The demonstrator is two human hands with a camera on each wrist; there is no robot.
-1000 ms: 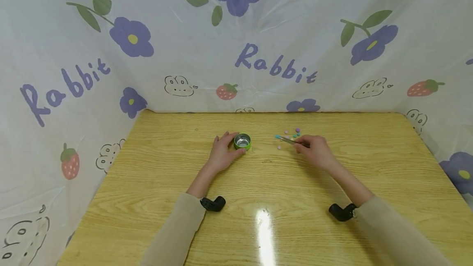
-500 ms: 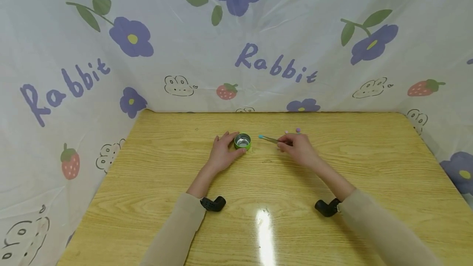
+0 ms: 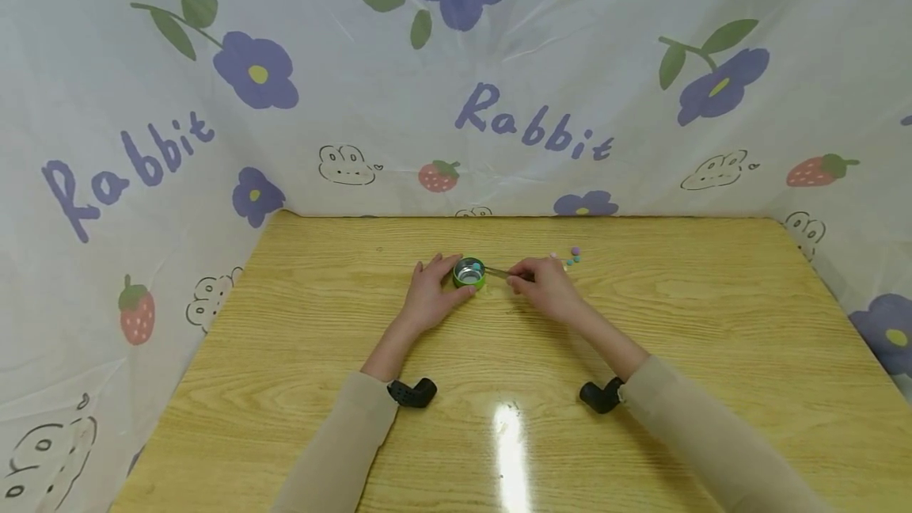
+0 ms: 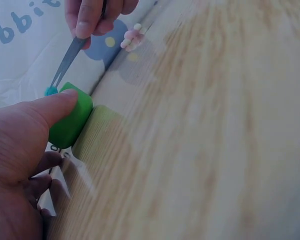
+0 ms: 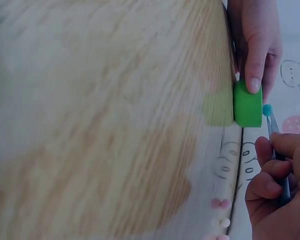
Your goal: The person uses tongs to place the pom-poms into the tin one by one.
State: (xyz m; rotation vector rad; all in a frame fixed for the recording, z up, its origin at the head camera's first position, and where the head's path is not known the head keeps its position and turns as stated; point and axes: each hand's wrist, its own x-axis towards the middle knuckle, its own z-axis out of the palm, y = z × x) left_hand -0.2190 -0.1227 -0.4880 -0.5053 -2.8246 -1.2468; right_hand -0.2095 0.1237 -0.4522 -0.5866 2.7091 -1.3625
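Both hands are engaged above a wooden worktop [image 3: 499,347]. The left hand [image 3: 431,292] is partly closed about a small green tin [image 4: 72,119], thumb against the near side and forefinger at the far side, the other fingers standing off. Its hold appears meant to steady a light vessel rather than lift it, since the green tin stands upright on the worktop with its mouth uncovered. The right hand [image 3: 547,285] is closed in a pinch on a pair of tweezers [image 4: 68,60], whose narrow prongs presumably suit an object awkward for bare fingers. Between the tips is a blue bead [image 5: 267,110]; in the head view it falls within the outline of the opening, and both wrist views place it just above the rim, not down inside. The tweezers enter from the right at a slant, probably so that the fingers gripping them sit apart from the rim. Several loose beads [image 3: 575,250], purple, pink and blue among them, lie beyond the right hand, seemingly set within easy reach of the tweezers.
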